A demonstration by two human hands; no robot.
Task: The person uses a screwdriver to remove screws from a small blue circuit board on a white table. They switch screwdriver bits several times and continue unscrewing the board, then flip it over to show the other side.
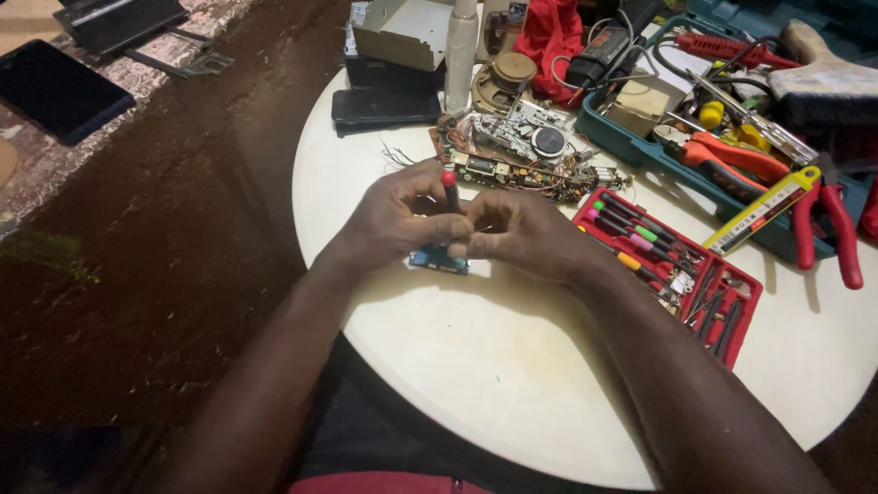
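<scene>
- At the far left we see one flat black tablet-like slab (57,90) lying on the patterned ledge, well apart from the work.
- Our left hand (402,220) closes its fingers around one small screwdriver with a red cap and dark shaft (450,189), held roughly upright over the board.
- One small blue rectangular circuit board (439,261) lies on the round white table (476,366), directly under both hands and partly hidden by them.
- Our right hand (521,236) is curled shut beside the left, fingertips pinched at the screwdriver's lower end; whether it also grips the board we cannot tell.
- To do this step well, we judge that the tip should stay square in the screw while the right fingers steady board and shaft, with light downward pressure.
- Behind the hands sits one open brown radio chassis with wires and a round dial (521,151).
- To the right lies one red tray of precision screwdrivers (681,274); we count about six coloured handles, though the rest blur.
- Farthest right, one pair of red-handled pliers (828,229) rests on the teal toolbox (640,151).
</scene>
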